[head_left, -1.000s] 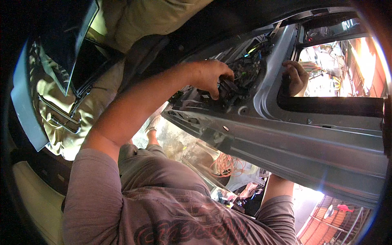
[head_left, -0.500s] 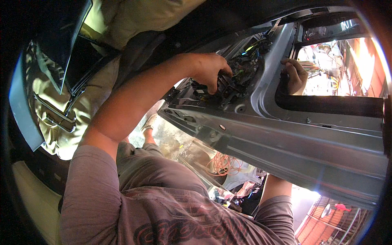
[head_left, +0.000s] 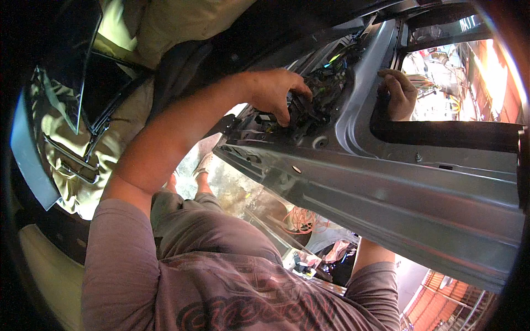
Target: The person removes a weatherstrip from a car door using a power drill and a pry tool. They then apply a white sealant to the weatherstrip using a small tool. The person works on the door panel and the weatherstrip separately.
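My left hand (head_left: 279, 95) reaches across into a cluster of dark parts and wiring (head_left: 326, 99) inside a grey metal car body frame (head_left: 353, 118). Its thumb and fingers curl round a black plastic part (head_left: 302, 112), much of which the hand covers. On the far side of the frame, my right hand (head_left: 398, 95) shows through a window-like opening. Bent fingers there rest against the dark inner edge of the frame; whatever they may hold is hidden. The long grey metal sill (head_left: 397, 190) crosses in front of my right forearm.
Tan fabric-like covers (head_left: 190, 25) and a dark glass-like panel (head_left: 61, 66) stand at the left. Below the sill, a coiled orange hose (head_left: 301, 220) lies near assorted items on the floor. Bundled wires (head_left: 422, 83) hang beyond the opening.
The view has shifted slightly. Both hands stay in nearly the same places, the left still at the black plastic part and the right still at the frame edge.
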`<state>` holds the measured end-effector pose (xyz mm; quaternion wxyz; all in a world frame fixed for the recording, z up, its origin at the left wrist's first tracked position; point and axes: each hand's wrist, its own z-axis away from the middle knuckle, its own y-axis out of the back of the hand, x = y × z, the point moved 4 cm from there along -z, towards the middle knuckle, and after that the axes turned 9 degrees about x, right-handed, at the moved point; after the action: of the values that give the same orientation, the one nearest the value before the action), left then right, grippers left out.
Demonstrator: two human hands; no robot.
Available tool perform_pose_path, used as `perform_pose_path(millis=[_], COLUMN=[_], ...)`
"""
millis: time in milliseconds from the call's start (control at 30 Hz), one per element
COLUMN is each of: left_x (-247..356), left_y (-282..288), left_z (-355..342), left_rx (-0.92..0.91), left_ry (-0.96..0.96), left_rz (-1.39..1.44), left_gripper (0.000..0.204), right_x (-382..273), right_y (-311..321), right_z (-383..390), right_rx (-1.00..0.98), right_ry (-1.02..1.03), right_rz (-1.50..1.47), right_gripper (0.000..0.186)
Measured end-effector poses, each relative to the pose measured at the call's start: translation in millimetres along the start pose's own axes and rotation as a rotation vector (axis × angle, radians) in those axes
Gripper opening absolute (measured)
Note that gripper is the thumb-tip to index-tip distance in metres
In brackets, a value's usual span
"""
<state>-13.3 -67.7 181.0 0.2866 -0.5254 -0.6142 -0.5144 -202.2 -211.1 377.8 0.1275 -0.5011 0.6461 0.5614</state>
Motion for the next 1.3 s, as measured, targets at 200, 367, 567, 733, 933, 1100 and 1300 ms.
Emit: perform_pose_path(millis=[200,367,567,733,933,1100,1300], left_x=[-9.3,-1.4,3.9,1.7,3.2,10.1,6.9], left_y=[-13.1,-5.2,-16.4,-24.9,-27.9,-22.3,-22.8], left_z=[11.2,1.9,11.7,16.2,14.0,9.8,9.2], left_rx=[0.035,-0.061,0.057,0.141,0.084,0.01,0.028], left_ry=[0.015,0.003,-0.015,-0.066,-0.059,-0.012,-0.054], left_rz=[0.131,0.06,0.013,0.052,0.0,-0.091,0.081], left_gripper=[0.083,0.086,0.086,0.078,0.083,0.087,0.088], right_x=[2.3,7.9,5.8,3.8,11.1,10.5,5.4], right_y=[2.6,4.7,3.4,3.5,11.2,4.3,11.9], right_z=[-2.5,0.4,-2.7,-0.3,-7.9,-10.0,-7.5], right_rx=[0.019,0.02,0.0,0.041,-0.02,-0.063,-0.152], right_ry=[0.047,-0.031,0.04,0.011,0.039,-0.006,0.31], right_rz=[0.002,-0.028,0.011,0.034,0.045,0.115,0.334], right_gripper=[0.019,0.021,0.022,0.022,0.024,0.028,0.013])
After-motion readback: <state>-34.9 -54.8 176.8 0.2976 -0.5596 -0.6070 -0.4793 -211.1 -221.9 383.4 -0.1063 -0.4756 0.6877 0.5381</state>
